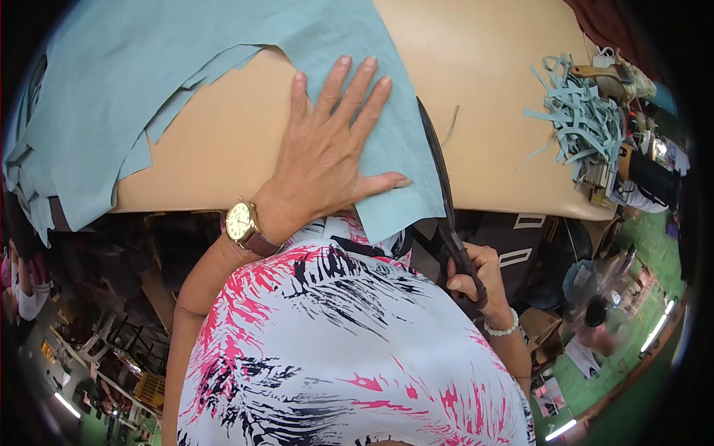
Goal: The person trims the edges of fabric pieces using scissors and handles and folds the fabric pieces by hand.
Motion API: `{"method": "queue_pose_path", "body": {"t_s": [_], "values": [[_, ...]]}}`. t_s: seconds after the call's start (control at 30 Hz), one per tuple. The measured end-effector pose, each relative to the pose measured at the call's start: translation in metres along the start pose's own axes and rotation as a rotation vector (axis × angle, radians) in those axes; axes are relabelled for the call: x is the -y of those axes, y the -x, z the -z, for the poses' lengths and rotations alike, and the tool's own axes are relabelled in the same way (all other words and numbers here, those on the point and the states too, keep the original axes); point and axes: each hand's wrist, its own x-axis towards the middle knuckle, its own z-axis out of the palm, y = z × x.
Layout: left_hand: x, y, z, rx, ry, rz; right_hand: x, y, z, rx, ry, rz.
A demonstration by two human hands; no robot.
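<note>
My left hand (327, 137) lies flat, fingers spread, on a light blue-green cloth (186, 37). The palm's left side reaches past a notched edge onto the bare tabletop. Below the table's front edge, my right hand (480, 271) is closed around the handles of long dark shears (449, 227). Their blades point away from me, along the right edge of the cloth strip that hangs slightly over the front. How far apart the blades are I cannot make out. On the left, the cloth has ragged, stepped edges and drapes over the table.
The tan tabletop (491, 89) spans the front. At its right end sit a heap of thin cloth offcuts (576, 111) and a wooden-handled brush (602, 72). A loose thread (452, 125) lies right of the shears. Dark items hang below the table edge; people are in the background.
</note>
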Motion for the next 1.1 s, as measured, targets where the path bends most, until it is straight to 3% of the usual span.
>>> {"method": "queue_pose_path", "body": {"t_s": [0.3,0.4,0.5,0.73,0.83,1.1], "values": [[-0.004,0.001,0.006,0.032,-0.023,-0.014,0.007,0.002,-0.002,-0.054,0.115,-0.071],[-0.016,0.01,0.007,0.062,0.176,-0.081,0.007,0.005,-0.001,-0.069,0.165,-0.097],[-0.018,0.014,-0.003,0.076,0.073,-0.11,0.009,0.004,-0.003,-0.064,0.189,-0.112],[-0.02,0.007,-0.008,-0.126,-0.009,-0.154,0.021,0.005,-0.011,-0.07,0.166,-0.096],[-0.018,0.001,-0.006,-0.179,-0.043,-0.199,0.019,0.007,-0.009,-0.069,0.074,-0.184],[-0.016,-0.008,-0.01,-0.305,0.014,-0.24,0.02,0.009,-0.003,-0.023,-0.132,-0.179]]}}
